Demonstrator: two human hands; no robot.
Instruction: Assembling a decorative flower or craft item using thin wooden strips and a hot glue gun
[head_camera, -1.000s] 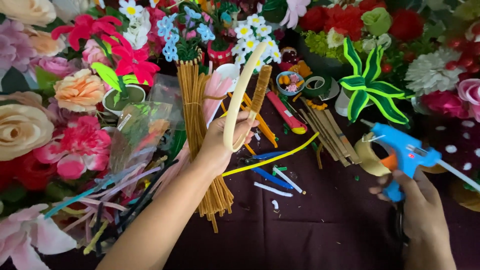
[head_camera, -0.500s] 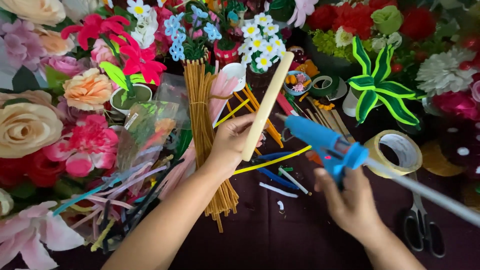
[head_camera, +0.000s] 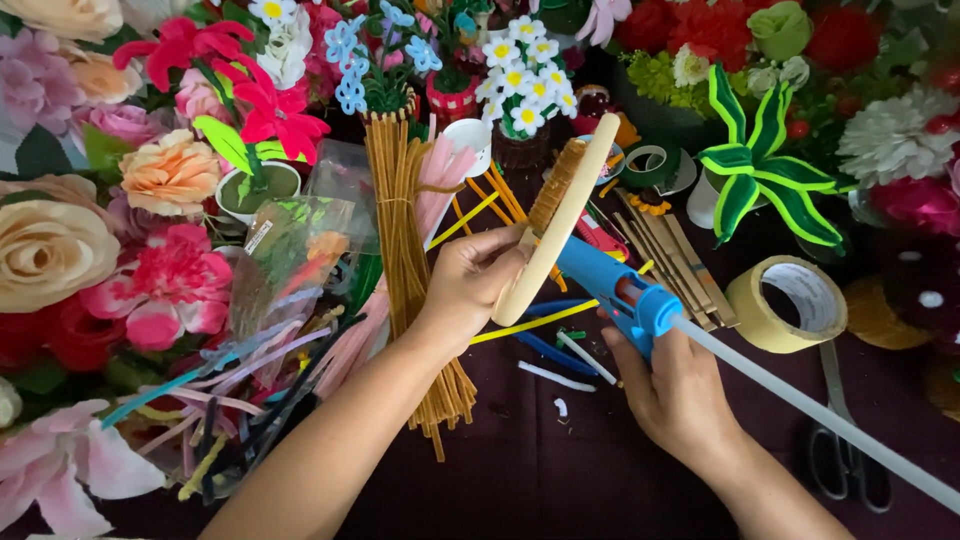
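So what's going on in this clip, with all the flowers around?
A person works at a dark table crowded with handmade flowers. The left hand holds a cream curved strip, with a band of tan fuzzy pipe cleaner along it, tilted upright. The right hand grips a blue glue gun, its nozzle against the strip's lower part. A tan pipe-cleaner bundle, a masking tape roll and black scissors lie nearby.

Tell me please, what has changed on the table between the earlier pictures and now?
The right hand has carried the blue glue gun from the right side across to the middle, until its nozzle meets the curved cream strip. The left hand keeps holding that strip, now tilted more to the right. The tan stem bundle, tape roll and scissors have not moved.
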